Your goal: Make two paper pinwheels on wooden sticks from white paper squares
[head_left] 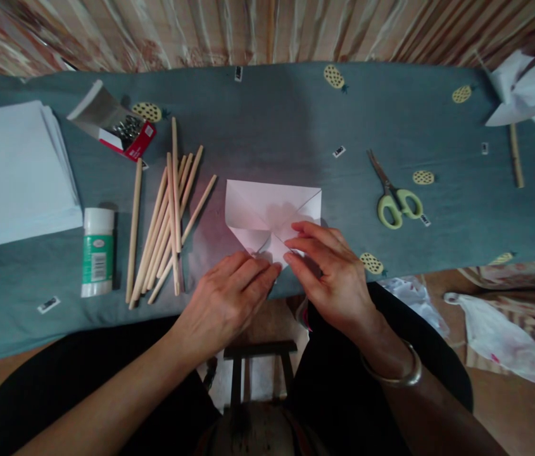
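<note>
On table edge—both hands press folded paper.

Dim, soft indoor light with faint shadows, slightly soft focus, and strong wide-angle bending at the edges.

Table: long, draped in grey-blue cloth with pineapple print. Curtain: striped, brownish, hanging behind. Floor: tan, bare. Stool: dark frame below. Light: dim.

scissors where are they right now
In the head view the scissors lie on the grey-blue cloth, to the right of the folded white paper and beyond the right hand, touching neither.
</note>
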Tool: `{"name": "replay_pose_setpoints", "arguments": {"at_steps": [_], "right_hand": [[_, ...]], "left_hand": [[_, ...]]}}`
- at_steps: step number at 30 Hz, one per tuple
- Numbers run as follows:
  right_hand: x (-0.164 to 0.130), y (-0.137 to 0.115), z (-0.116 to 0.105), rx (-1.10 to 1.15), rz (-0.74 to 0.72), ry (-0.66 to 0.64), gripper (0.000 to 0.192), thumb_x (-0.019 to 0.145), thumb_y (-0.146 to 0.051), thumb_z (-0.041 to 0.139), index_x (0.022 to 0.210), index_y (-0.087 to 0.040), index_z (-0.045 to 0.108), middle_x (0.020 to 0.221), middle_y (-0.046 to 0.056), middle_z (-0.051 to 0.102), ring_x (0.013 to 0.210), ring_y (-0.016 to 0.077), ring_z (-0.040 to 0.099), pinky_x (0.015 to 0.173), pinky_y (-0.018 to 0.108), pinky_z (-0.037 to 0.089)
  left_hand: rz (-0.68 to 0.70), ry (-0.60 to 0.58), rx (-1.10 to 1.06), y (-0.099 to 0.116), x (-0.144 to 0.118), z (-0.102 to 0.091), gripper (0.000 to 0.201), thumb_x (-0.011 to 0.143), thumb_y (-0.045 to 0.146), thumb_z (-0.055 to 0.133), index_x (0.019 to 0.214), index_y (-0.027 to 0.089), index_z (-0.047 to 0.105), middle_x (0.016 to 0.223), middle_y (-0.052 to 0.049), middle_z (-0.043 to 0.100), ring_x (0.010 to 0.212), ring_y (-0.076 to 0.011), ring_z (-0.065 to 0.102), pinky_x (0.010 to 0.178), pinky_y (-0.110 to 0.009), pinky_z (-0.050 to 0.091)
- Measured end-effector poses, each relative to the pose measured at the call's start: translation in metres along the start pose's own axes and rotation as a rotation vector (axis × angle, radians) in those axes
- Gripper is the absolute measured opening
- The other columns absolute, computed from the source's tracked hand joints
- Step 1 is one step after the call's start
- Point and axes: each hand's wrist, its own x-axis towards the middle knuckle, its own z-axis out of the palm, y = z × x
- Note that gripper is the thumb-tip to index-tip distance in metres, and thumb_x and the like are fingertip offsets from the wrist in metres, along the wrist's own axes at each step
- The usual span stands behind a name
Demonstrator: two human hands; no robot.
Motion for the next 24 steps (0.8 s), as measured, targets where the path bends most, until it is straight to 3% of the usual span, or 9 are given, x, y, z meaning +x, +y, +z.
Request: {"name": "replay_pose_setpoints", "arguments": {"at_steps": [13, 24], "right_hand": [[-0.0014, -0.0014, 0.0008, -0.071, -0.044, -0.037, 0.021, 0.091, -0.018, 0.052, 0.101, -0.022, 0.07, 0.127, 0.01, 0.06, 0.11, 0.0257, 0.057, 0.091, 0.045, 0.054], [-0.0008, -0.002, 0.0037, -0.141, -0.069, -0.096, 0.033, 0.09, -0.013, 0.048, 0.115, -0.024, 0.065, 0.137, 0.01, 0.052, 0.122, 0.0291, 0.05, 0.1, 0.05, 0.047]], "left_hand": [[-0.02, -0.012, -0.005, -0.0002, 0.0024, -0.0005, 0.027, 0.089, 0.009, 0.056, 0.115, 0.008, 0.06, 0.103, -0.013, 0.068, 0.088, -0.0205, 0.061, 0.077, -0.037, 0.059], [-0.03, -0.03, -0.007, 0.0004, 0.002, -0.0006, 0.026, 0.089, 0.011, 0.056, 0.115, 0.009, 0.061, 0.101, -0.012, 0.068, 0.087, -0.0206, 0.06, 0.074, -0.036, 0.059]]}}
